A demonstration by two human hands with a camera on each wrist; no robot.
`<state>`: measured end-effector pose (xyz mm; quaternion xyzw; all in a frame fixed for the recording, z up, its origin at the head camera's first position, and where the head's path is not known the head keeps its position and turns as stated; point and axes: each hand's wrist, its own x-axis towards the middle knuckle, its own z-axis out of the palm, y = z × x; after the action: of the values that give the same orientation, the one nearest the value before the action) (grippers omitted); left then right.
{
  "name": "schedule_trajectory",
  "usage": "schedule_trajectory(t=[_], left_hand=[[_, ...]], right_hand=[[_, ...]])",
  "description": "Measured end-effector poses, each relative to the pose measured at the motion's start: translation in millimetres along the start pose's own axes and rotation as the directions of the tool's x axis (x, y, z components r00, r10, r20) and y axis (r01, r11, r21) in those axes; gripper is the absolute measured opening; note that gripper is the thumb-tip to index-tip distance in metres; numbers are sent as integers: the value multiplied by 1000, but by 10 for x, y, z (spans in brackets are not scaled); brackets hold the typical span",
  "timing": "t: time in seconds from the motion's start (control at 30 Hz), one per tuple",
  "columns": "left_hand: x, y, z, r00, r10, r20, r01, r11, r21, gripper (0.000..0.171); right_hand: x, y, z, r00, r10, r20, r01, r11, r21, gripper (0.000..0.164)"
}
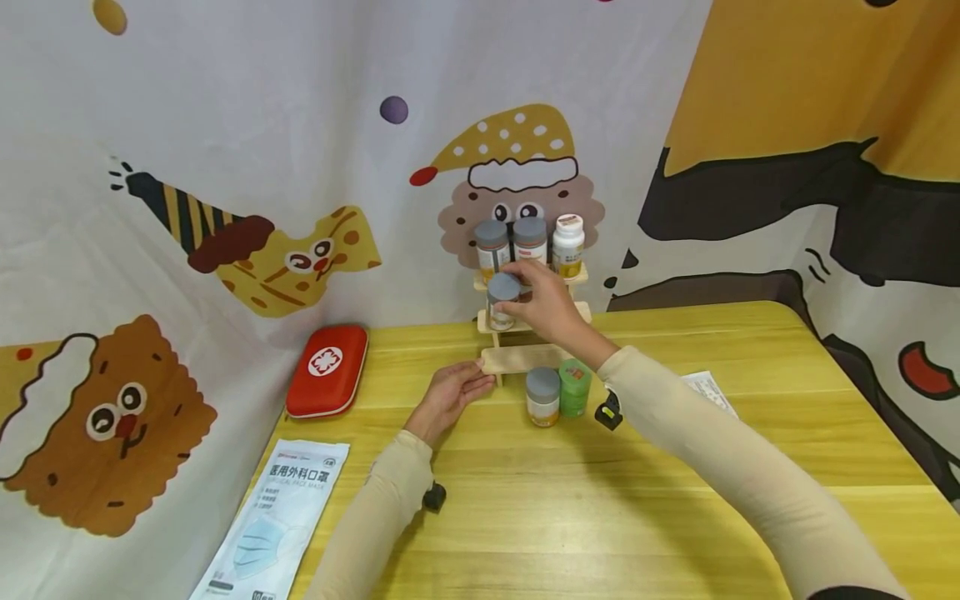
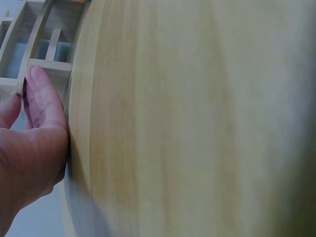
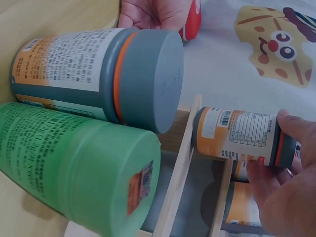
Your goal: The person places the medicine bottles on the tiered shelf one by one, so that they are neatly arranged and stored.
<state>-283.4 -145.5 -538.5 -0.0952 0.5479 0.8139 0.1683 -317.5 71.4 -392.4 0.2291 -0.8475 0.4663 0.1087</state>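
A small wooden tiered rack (image 1: pixel 517 360) stands at the back of the table. My left hand (image 1: pixel 446 400) pinches the left end of its lowest tier; in the left wrist view the thumb and fingers lie on either side of the board's edge. With fingers and thumb around its grey lid, my right hand (image 3: pixel 291 182) holds a pill bottle (image 3: pixel 237 136) with an orange and white label, at the left of the middle tier. On the top tier are two grey-lidded bottles (image 1: pixel 491 246) and a white bottle (image 1: pixel 568 246).
In front of the rack stand a grey-lidded bottle (image 1: pixel 542 396) and a green bottle (image 1: pixel 574 387), side by side. At the left are a red zip case (image 1: pixel 327 371) and a face mask packet (image 1: pixel 277 517). A printed paper (image 1: pixel 708 390) lies behind the right forearm.
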Motion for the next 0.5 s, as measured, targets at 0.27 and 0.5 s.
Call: schedule_trajectory(t=[0.27,0.5], left_hand=[[16,2,1,1000,3,-9,-3,1000,-15,21],[23,-9,-1,1000,13,-5,-13,1000,-10,19]], right_hand=[[98,-31,65,999,43,-17,-45,991,-123,59],[137,-19,97,997,69,-38,-73,990,-118,58]])
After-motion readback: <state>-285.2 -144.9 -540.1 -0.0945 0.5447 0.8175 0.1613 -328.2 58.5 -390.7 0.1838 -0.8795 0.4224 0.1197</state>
